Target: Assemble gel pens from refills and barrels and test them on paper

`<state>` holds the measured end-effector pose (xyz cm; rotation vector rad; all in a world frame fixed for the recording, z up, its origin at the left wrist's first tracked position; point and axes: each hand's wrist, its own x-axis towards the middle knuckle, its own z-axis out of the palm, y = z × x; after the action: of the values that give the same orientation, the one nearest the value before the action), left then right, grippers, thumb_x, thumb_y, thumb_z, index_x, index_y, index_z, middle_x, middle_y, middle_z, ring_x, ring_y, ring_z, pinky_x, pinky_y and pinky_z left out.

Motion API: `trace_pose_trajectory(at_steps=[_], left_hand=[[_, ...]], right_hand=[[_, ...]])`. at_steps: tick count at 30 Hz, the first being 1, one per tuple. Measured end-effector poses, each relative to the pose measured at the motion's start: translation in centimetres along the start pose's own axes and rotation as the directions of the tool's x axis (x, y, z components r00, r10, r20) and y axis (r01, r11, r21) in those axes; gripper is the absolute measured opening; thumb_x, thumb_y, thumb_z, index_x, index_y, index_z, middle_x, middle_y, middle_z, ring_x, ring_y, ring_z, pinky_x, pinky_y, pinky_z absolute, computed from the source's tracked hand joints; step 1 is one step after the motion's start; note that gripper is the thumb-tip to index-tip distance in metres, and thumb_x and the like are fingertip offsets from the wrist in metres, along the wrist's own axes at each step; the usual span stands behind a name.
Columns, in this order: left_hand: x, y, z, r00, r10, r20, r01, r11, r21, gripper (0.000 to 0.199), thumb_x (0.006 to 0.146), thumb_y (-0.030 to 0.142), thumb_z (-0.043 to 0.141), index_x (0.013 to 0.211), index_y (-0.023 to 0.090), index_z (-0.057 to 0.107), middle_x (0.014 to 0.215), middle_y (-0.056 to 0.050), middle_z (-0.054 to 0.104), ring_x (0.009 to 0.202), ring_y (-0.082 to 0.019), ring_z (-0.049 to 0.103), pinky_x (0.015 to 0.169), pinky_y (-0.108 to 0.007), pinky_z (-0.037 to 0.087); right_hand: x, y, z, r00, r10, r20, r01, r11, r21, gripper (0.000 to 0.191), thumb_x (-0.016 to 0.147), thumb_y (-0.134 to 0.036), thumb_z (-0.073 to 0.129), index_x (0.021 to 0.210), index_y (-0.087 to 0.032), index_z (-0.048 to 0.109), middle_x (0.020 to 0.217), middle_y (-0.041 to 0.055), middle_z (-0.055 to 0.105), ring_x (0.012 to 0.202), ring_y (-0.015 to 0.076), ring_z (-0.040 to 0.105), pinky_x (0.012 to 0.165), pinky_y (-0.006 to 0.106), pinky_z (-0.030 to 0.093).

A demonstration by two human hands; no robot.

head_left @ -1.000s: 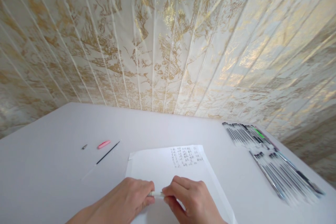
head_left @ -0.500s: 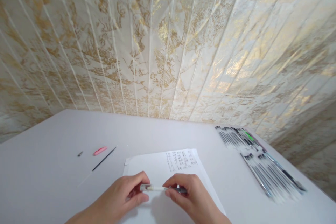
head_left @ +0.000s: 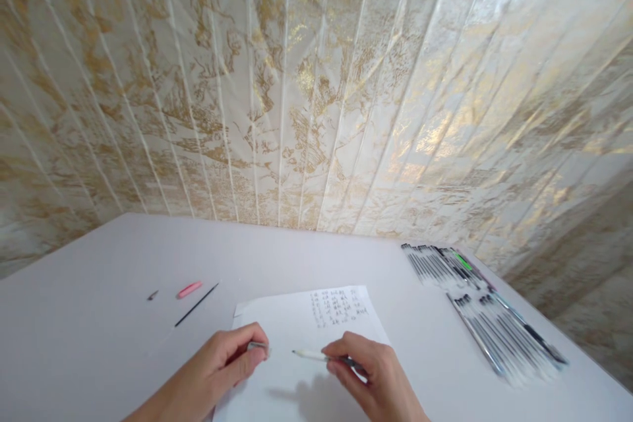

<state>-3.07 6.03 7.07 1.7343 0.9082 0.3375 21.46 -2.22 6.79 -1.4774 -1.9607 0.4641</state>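
My right hand is closed around a pen with a white front barrel and a dark rear part. Its bare tip points left, over the paper. Between the thumb and fingers of my left hand is a small clear pen cap, apart from the pen tip. Both hands are above a white sheet of paper, which bears handwritten characters in its upper right part.
Left of the paper lie a black pen refill, a pink cap-like piece and a small grey piece. Rows of pens lie at the right of the white table. Behind it hangs a gold-patterned curtain.
The cap has come off the pen. My left hand has moved left with the cap, and my right hand slightly right with the pen, baring its tip.
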Motion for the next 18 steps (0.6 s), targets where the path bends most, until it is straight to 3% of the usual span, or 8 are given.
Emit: trace_pose_trajectory(at_steps=[3,12,18], left_hand=[[-0.4,0.0,0.2,0.998,0.000,-0.061,0.004,0.998,0.065,0.046,0.084,0.065,0.041,0.082,0.021,0.055,0.060,0.006,0.037,0.059,-0.013,0.035,0.057,-0.024,0.027],[-0.6,0.7,1.5,1.000,-0.019,-0.003,0.019,0.999,0.029,0.043,0.085,0.062,0.042,0.084,0.020,0.055,0.060,0.006,0.042,0.060,-0.014,0.039,0.059,-0.024,0.031],[-0.8,1.3,2.1,0.999,-0.048,0.007,0.048,0.997,0.066,0.041,0.086,0.059,0.045,0.081,0.020,0.056,0.057,0.007,0.039,0.058,-0.013,0.038,0.058,-0.024,0.030]], right_hand=[[0.0,-0.1,0.1,0.996,-0.079,-0.027,0.078,0.996,-0.040,0.014,0.089,-0.023,0.054,0.091,-0.023,0.067,0.073,-0.0008,0.068,0.060,0.0111,0.062,0.057,0.018,0.045],[0.3,-0.7,1.0,0.962,-0.271,-0.036,0.260,0.946,-0.193,0.015,0.090,-0.021,0.051,0.092,-0.023,0.066,0.068,0.0000,0.065,0.057,0.0123,0.060,0.052,0.020,0.041],[-0.1,-0.9,1.6,0.958,-0.285,-0.033,0.273,0.939,-0.209,0.019,0.093,-0.020,0.047,0.092,-0.021,0.066,0.066,0.0007,0.063,0.053,0.0121,0.058,0.049,0.022,0.038]])
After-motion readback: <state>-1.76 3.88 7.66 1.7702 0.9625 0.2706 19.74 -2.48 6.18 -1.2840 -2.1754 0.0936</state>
